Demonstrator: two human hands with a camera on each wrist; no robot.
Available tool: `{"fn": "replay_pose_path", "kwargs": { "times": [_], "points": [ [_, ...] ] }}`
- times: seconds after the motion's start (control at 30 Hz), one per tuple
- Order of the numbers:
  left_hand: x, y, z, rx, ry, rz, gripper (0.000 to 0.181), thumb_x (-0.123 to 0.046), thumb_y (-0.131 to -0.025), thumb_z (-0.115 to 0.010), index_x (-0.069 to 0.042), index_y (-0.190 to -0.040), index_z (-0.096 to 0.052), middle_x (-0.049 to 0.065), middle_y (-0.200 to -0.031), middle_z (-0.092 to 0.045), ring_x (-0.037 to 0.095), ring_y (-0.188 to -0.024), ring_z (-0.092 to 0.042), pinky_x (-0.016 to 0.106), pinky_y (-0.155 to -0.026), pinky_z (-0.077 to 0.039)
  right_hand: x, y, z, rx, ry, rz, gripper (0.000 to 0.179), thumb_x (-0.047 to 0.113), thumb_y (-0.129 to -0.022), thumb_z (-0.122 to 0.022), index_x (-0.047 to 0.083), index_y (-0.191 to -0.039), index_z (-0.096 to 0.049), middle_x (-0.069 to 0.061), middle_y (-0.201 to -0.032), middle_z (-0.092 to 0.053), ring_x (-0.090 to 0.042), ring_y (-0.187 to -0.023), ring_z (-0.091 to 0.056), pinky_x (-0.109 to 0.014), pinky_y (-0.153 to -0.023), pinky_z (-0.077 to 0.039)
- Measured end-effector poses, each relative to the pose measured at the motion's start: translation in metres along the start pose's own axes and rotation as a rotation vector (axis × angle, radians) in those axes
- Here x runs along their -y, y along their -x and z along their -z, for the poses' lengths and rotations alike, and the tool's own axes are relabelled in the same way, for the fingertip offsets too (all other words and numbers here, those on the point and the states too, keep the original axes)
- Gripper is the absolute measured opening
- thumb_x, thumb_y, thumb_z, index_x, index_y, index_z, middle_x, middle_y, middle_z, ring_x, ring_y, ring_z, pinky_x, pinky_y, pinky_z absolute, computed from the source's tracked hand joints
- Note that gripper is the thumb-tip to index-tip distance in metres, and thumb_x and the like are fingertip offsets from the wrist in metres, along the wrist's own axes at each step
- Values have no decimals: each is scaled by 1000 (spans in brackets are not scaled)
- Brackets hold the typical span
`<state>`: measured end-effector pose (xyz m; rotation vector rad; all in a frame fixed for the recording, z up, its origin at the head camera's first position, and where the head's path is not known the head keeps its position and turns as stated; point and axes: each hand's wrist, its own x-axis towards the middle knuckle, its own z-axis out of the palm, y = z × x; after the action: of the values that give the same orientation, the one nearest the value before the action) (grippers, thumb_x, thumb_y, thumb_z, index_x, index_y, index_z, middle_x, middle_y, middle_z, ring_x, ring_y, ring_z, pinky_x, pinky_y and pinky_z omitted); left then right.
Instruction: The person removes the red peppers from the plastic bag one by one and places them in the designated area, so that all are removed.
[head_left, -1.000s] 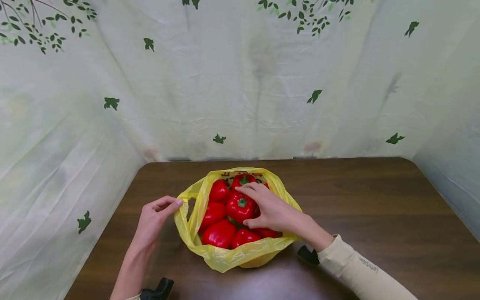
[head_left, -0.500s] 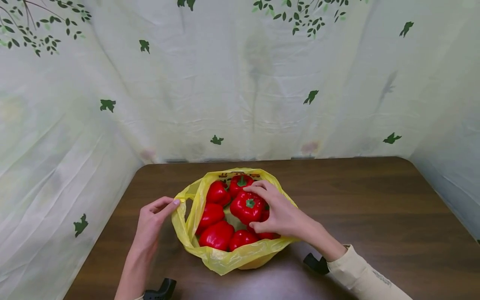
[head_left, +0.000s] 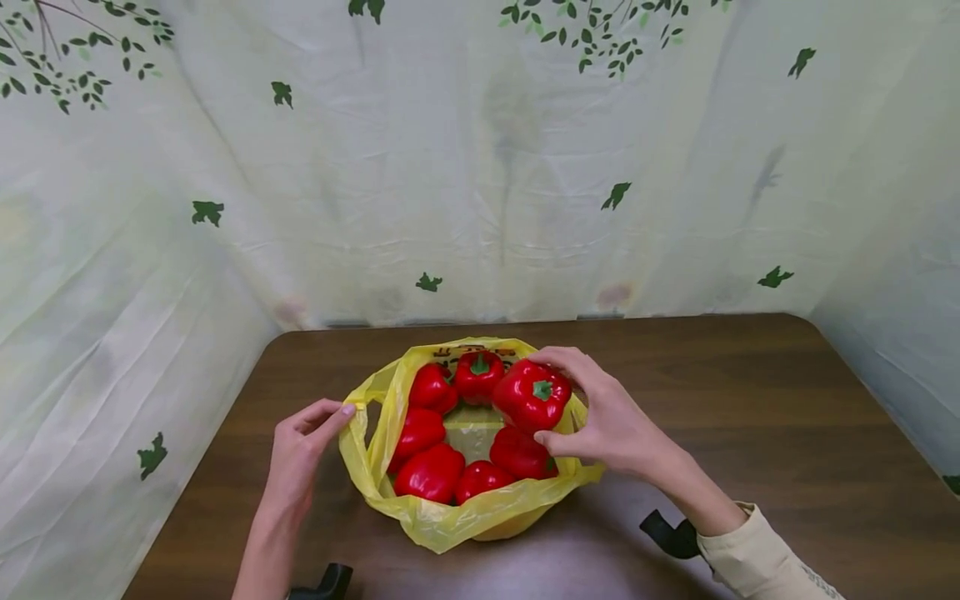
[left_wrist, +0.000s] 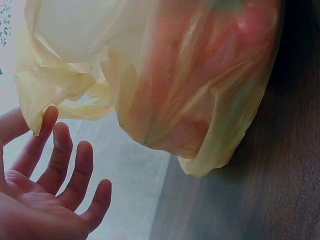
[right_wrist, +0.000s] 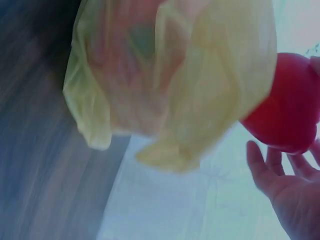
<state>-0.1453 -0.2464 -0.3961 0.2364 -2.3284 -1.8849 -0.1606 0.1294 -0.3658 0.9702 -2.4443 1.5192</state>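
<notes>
A yellow plastic bag (head_left: 450,527) stands open on the table, holding several red bell peppers (head_left: 431,472) in a ring around a gap. My left hand (head_left: 303,450) pinches the bag's left handle between thumb and index finger; in the left wrist view the other fingers of that left hand (left_wrist: 60,185) spread away from the plastic. With fingers and thumb my right hand (head_left: 611,417) grips one bell pepper (head_left: 531,395) over the bag's right rim. The right wrist view shows this pepper (right_wrist: 287,102) beside the bag's outer wall, with the right hand (right_wrist: 295,192) under it.
The brown wooden table (head_left: 750,417) extends to both sides of the bag. Behind it hangs a pale curtain (head_left: 465,183) with leaf and bird prints. Black wrist mounts (head_left: 670,533) sit on both forearms.
My right hand has lifted the pepper from the middle of the bag and moved it rightward, uncovering a gap among the others. The left hand keeps its pinch on the handle.
</notes>
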Motion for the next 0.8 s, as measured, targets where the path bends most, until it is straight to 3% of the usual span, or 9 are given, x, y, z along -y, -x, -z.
{"fn": "replay_pose_path", "kwargs": {
  "times": [0.17, 0.4, 0.57, 0.8],
  "points": [
    [1, 0, -1, -11, 4, 7, 32, -26, -95, -67, 5, -102, -69, 0, -88, -66, 21, -92, -53, 37, -89, -36, 4, 7, 17, -76, 19, -24, 80, 0, -67, -86, 8, -137, -47, -3, -133, -49, -18, -116, -51, -33, -87, -53],
    [0, 0, -2, -31, 8, 8, 31, -26, -95, -67, 5, -103, -69, -1, -89, -67, 21, -93, -53, 33, -88, -38, -21, 18, 38, -183, 86, -108, 83, 8, -70, -88, 18, -139, -44, 3, -133, -47, -17, -117, -50, -31, -85, -53],
    [0, 0, 0, -48, -12, -6, 31, -25, -95, -67, 4, -103, -70, -1, -89, -68, 20, -91, -54, 28, -84, -41, -37, 23, 49, -246, 146, -156, 81, 12, -72, -88, 15, -140, -43, -1, -133, -47, -19, -116, -50, -28, -83, -53],
    [2, 0, 1, -41, -45, -11, 31, -26, -95, -66, 3, -105, -70, -2, -90, -68, 19, -91, -55, 26, -83, -43, -56, 29, 56, -248, 264, -228, 83, 15, -71, -88, 8, -140, -42, -8, -132, -46, -26, -115, -50, -45, -79, -55]
  ]
}}
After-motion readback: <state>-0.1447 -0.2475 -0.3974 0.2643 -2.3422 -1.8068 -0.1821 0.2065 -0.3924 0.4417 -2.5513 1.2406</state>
